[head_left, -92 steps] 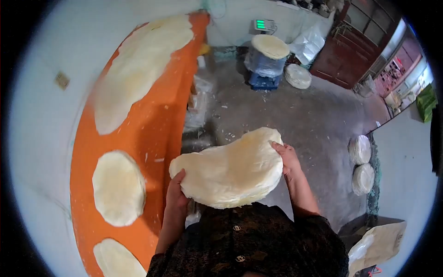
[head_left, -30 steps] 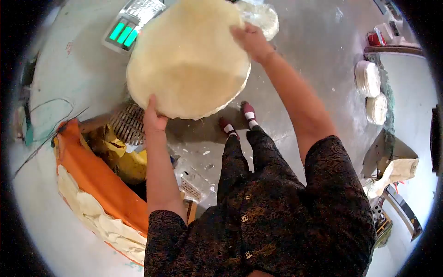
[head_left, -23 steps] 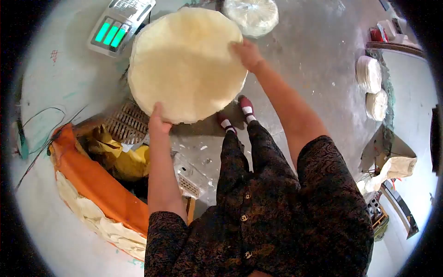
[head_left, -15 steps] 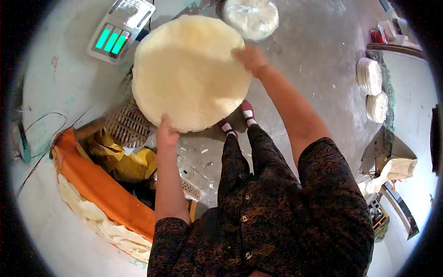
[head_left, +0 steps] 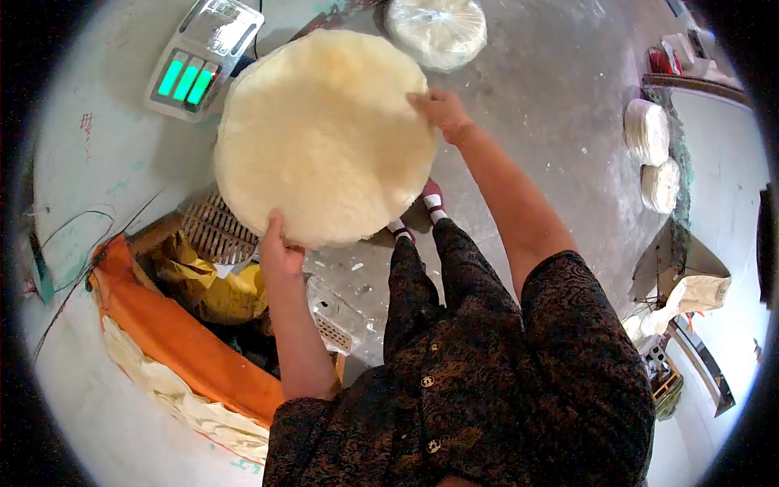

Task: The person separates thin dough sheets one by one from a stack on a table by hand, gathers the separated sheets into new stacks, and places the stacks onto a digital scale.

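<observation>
- Moved since the earliest frame: the thick, round stack of pale cream sheets point(head_left: 324, 138), then bowed between the hands beside the table, now lies broad and nearly flat at the scale readout.
- Far left, wall: red handwritten marks point(head_left: 87, 130), not legible from where I stand.
- Lower left: long orange table point(head_left: 187, 341), thin cream sheets point(head_left: 170, 390) along its edge.
- Upper left: silver-grey plastic scale readout point(head_left: 191, 77) with green-lit display; figures cannot be read with certainty. No brand legible.
- Beneath the stack's near edge: slatted basket point(head_left: 213, 230), and crumpled yellow plastic point(head_left: 235, 296).
- Left hand point(head_left: 281, 256): closed on the near rim, thumb on top. Whether the stack bears on anything below is hidden.
- Beyond the stack: round, clear-plastic-wrapped white bundle point(head_left: 438, 32) on the grey floor point(head_left: 552, 105).
- Right hand point(head_left: 442, 112): gripping the right rim. Good practice, in my judgement: support opposite rims evenly, keep layers level and aligned, avoid pinching or creasing the thin edges.
- Far right: two round white stacks point(head_left: 647, 132), side by side near the wall; no label readable.
</observation>
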{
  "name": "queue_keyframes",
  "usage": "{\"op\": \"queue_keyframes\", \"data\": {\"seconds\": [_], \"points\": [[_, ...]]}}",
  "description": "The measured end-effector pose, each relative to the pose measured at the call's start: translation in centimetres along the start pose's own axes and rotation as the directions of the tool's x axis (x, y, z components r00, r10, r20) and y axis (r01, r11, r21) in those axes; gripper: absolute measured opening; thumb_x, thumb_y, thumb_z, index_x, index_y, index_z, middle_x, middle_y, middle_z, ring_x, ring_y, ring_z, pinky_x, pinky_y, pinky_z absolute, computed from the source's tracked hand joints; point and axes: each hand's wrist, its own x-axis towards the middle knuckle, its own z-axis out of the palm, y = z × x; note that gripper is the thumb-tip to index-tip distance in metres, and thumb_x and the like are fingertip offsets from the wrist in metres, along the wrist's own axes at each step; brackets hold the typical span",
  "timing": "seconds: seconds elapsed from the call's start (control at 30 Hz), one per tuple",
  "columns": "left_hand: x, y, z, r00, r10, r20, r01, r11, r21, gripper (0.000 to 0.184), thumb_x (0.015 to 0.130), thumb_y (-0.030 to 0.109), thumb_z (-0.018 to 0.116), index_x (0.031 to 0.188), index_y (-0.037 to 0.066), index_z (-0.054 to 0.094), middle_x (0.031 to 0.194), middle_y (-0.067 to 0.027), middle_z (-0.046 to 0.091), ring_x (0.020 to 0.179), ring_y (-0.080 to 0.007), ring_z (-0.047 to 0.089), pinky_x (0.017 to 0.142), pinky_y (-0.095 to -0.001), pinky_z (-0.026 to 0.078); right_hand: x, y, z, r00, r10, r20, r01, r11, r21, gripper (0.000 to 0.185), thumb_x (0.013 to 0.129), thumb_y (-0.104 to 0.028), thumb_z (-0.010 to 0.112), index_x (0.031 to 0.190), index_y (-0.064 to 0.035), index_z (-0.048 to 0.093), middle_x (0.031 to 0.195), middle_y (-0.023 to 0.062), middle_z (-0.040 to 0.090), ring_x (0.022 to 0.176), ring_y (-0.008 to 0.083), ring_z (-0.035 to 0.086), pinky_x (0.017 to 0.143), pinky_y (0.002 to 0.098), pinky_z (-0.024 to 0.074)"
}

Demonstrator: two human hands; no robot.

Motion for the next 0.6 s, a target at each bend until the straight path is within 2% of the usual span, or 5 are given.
{"op": "queue_keyframes", "data": {"seconds": [0.27,0.4,0.47,0.57,0.6], "points": [[4.6,-3.1,-3.4,0.973,-0.184,-0.136,0.18,0.983,-0.041,0.042,0.085,0.02,0.055,0.122,0.005,0.041,0.122,-0.0105,0.046,0.108,-0.0262,0.047,0.087,-0.0436,0.041,1.6,2.1,-0.7,0.997,0.014,0.075,-0.016,1.0,0.014,0.031,0.074,-0.029,0.068,0.088,-0.0024,0.063,0.074,0.0018,0.059,0.061,0.0115,0.051,0.054,0.0275,0.0415],[4.4,-4.0,-4.2,0.999,-0.034,0.012,0.035,0.997,-0.064,0.039,0.085,0.021,0.055,0.117,0.002,0.044,0.115,-0.0099,0.051,0.102,-0.0242,0.051,0.081,-0.0402,0.044,0.4,1.5,-1.1,0.995,0.042,0.09,-0.047,0.998,0.051,0.03,0.075,-0.03,0.067,0.091,-0.0052,0.062,0.076,-0.0012,0.06,0.062,0.0069,0.05,0.054,0.0235,0.0386],[4.6,-4.3,-4.6,0.994,0.055,0.092,-0.052,0.998,-0.031,0.038,0.085,0.021,0.055,0.115,0.0,0.045,0.109,-0.0098,0.053,0.099,-0.0232,0.053,0.079,-0.038,0.045,0.8,2.1,-1.5,0.995,0.059,0.08,-0.057,0.998,-0.032,0.029,0.075,-0.029,0.067,0.091,-0.0064,0.062,0.077,-0.001,0.06,0.063,0.0065,0.05,0.055,0.0223,0.0382],[4.1,-4.1,-3.0,0.979,0.086,-0.183,-0.077,0.996,0.053,0.039,0.085,0.025,0.055,0.113,-0.001,0.046,0.104,-0.0097,0.055,0.094,-0.0224,0.055,0.078,-0.0341,0.046,0.4,0.5,-1.0,0.995,0.049,0.087,-0.032,0.982,-0.188,0.043,0.073,-0.03,0.067,0.104,-0.002,0.057,0.087,0.0063,0.06,0.078,0.0142,0.053,0.065,0.03,0.0439],[4.0,-4.0,-2.5,0.96,0.137,-0.244,-0.112,0.987,0.116,0.04,0.085,0.026,0.055,0.113,-0.001,0.046,0.104,-0.0098,0.055,0.093,-0.0222,0.055,0.079,-0.0338,0.046,0.5,1.0,-0.7,0.984,-0.173,-0.032,0.159,0.952,-0.26,0.045,0.075,-0.029,0.065,0.108,-0.0014,0.053,0.09,0.0074,0.059,0.079,0.0147,0.053,0.067,0.0301,0.0441]]}}
